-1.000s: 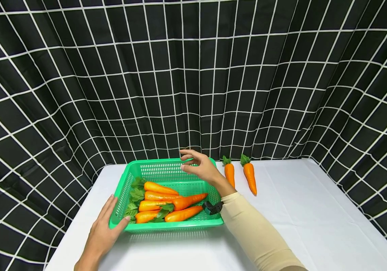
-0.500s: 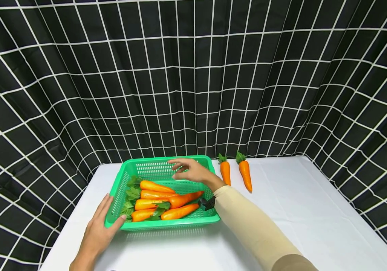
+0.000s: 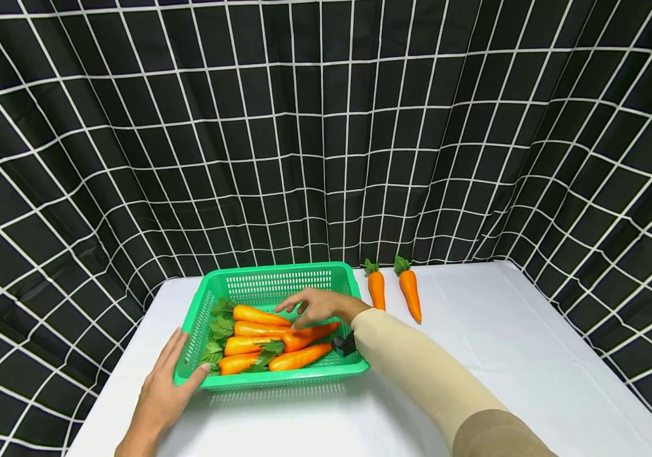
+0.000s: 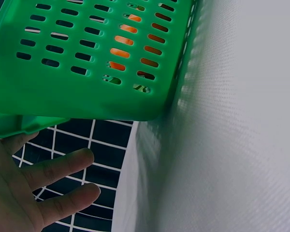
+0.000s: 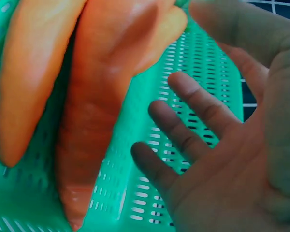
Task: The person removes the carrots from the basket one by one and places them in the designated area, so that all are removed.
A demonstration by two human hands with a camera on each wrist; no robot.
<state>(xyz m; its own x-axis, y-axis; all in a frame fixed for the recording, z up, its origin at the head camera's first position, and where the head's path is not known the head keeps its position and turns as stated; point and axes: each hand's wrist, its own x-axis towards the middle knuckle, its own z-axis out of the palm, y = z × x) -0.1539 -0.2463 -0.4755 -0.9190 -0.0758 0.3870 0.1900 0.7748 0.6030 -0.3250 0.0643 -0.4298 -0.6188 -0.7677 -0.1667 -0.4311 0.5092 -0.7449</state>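
Observation:
A green plastic basket point(image 3: 280, 379) holds several orange carrots with leafy tops. My left hand point(image 3: 162, 387) is at its left rim, thumb at the front corner. In the left wrist view, two extended fingers of the left hand point(image 4: 43, 193) spread beside the perforated basket wall point(image 4: 87, 96). My right hand point(image 3: 317, 306) is inside the basket, low over the carrots, fingers spread and slightly bent. The right wrist view shows nothing held in the right hand point(image 5: 217, 159); its fingers are beside a large carrot point(image 5: 99, 87), the uppermost of the pile point(image 3: 310, 336).
Two more carrots, one point(image 3: 377, 291) near the basket's right side and another point(image 3: 409, 295) farther right, lie on the white tablecloth point(image 3: 491, 355). A black curtain with a white grid point(image 3: 326, 139) hangs behind the table and along both sides.
My right hand has moved down and slightly left, from above the back right of the basket to close over the carrots. My left hand keeps its place at the rim.

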